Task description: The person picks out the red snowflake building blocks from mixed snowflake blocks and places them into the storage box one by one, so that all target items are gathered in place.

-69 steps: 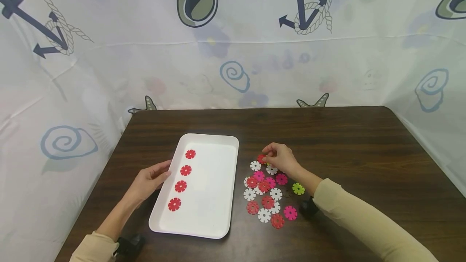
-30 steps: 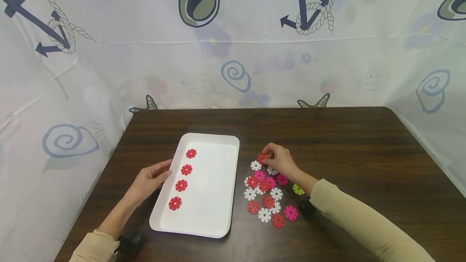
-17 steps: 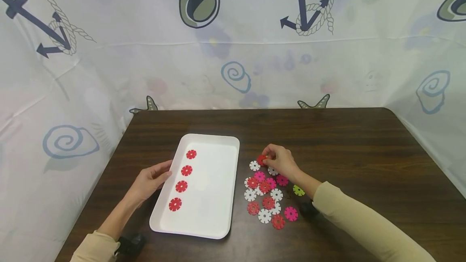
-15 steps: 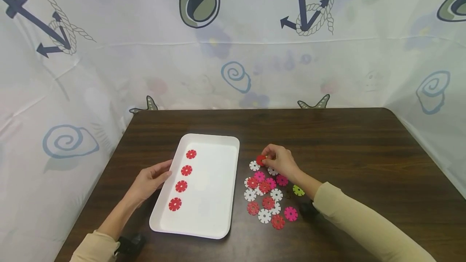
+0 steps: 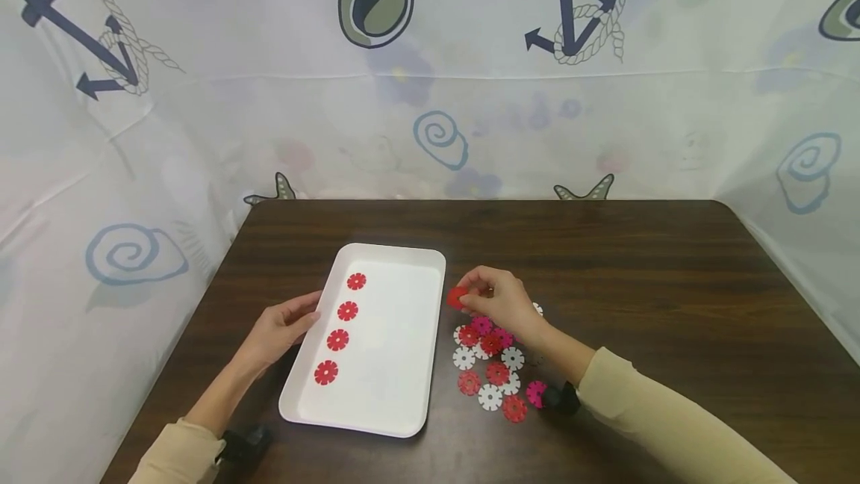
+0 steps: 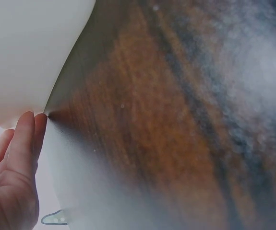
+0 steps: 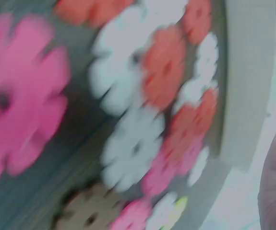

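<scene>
From here I can't read a word, number or brand on the white tray (image 5: 390,334), the flower-shaped discs (image 5: 325,373) or the printed cloth (image 5: 510,140), though close up the discs blur, so faint marks may escape me.

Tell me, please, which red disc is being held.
The red disc pinched by the right hand, beside the tray; the other visible red discs lie unheld.

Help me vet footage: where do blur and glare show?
Head view: red flower-shaped discs in the white rectangular tray look clear; left wrist view: pale glare and blur at right on the brown wood-grain table; right wrist view: pink flower-shaped disc at left blurred.
</scene>
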Tool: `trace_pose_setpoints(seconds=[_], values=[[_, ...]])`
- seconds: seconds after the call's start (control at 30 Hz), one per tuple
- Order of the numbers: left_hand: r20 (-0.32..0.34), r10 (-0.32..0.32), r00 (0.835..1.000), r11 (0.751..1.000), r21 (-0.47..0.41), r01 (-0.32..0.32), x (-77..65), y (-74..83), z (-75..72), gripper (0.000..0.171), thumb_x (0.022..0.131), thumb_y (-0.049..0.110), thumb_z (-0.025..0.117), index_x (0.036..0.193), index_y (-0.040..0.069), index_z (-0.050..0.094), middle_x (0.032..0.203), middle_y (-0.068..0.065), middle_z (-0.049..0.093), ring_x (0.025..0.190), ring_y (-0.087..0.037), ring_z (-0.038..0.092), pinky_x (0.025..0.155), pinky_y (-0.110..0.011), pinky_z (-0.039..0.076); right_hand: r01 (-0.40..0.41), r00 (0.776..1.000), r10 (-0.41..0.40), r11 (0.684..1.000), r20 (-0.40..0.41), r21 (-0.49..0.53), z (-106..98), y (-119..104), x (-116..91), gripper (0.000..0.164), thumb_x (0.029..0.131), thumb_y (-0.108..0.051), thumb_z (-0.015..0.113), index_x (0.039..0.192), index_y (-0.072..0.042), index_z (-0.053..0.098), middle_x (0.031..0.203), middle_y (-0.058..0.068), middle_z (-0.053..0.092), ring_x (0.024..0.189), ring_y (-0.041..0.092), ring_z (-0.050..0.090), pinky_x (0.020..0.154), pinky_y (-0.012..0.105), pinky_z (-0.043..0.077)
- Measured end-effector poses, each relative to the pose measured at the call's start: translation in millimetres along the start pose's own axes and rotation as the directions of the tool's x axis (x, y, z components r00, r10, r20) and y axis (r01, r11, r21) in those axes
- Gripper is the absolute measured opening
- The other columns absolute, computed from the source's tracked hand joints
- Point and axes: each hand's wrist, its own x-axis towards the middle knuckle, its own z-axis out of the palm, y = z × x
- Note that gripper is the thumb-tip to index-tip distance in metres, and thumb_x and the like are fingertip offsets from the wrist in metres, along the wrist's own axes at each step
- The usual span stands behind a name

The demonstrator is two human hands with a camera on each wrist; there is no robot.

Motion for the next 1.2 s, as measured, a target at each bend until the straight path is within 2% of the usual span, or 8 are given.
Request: trace_pose_setpoints(seconds=[0.17,0.37,0.63,0.97,1.2], values=[[0.001,-0.009,1.000,1.000,0.001,0.009,-0.2,0.4,0.8,0.053,0.094,0.021,0.058,0.139,0.000,0.042,0.130,-0.026,0.053,0.109,-0.036,0.061,0.087,-0.038,0.053,-0.004,0.998,0.001,0.999,0.062,0.052,23.4,-10.6,-4.1,0.017,0.083,-0.004,0.070,0.100,-0.005,0.067,0.076,0.009,0.063,0.071,0.021,0.067,0.066,0.028,0.058],[0.005,-0.012,1.000,1.000,0.007,0.012,-0.7,0.1,1.9,0.052,0.094,0.020,0.058,0.139,0.000,0.042,0.129,-0.026,0.054,0.108,-0.036,0.061,0.087,-0.037,0.053,-0.016,0.985,-0.006,0.992,0.172,0.125,63.2,-20.1,-8.3,0.014,0.083,-0.001,0.069,0.096,-0.002,0.068,0.071,0.010,0.062,0.069,0.028,0.068,0.062,0.027,0.058],[0.008,-0.016,1.000,1.000,0.019,0.015,1.8,2.7,2.8,0.052,0.095,0.022,0.057,0.140,0.001,0.041,0.132,-0.025,0.052,0.111,-0.037,0.059,0.089,-0.039,0.052,-0.018,0.959,-0.017,0.993,0.283,0.119,115.0,-26.2,-10.8,0.007,0.083,0.001,0.068,0.088,-0.003,0.068,0.066,0.009,0.064,0.058,0.013,0.064,0.057,0.019,0.055],[0.021,-0.007,1.000,1.000,-0.002,0.008,2.7,0.4,0.7,0.051,0.094,0.019,0.058,0.138,-0.002,0.043,0.130,-0.027,0.052,0.111,-0.040,0.058,0.086,-0.036,0.054,0.018,0.924,-0.007,1.000,0.382,-0.023,159.2,-34.6,-11.1,0.006,0.083,-0.006,0.070,0.089,-0.008,0.068,0.059,0.000,0.061,0.048,0.004,0.055,0.046,0.013,0.042],[0.017,-0.018,1.000,1.000,-0.005,0.019,3.8,0.5,-0.4,0.051,0.094,0.021,0.058,0.138,0.000,0.043,0.130,-0.027,0.053,0.109,-0.038,0.060,0.085,-0.034,0.055,0.022,0.913,0.011,0.997,0.407,-0.075,178.4,-37.3,-6.9,0.006,0.082,-0.009,0.072,0.087,-0.009,0.068,0.059,-0.005,0.059,0.047,0.004,0.052,0.048,0.014,0.045]])
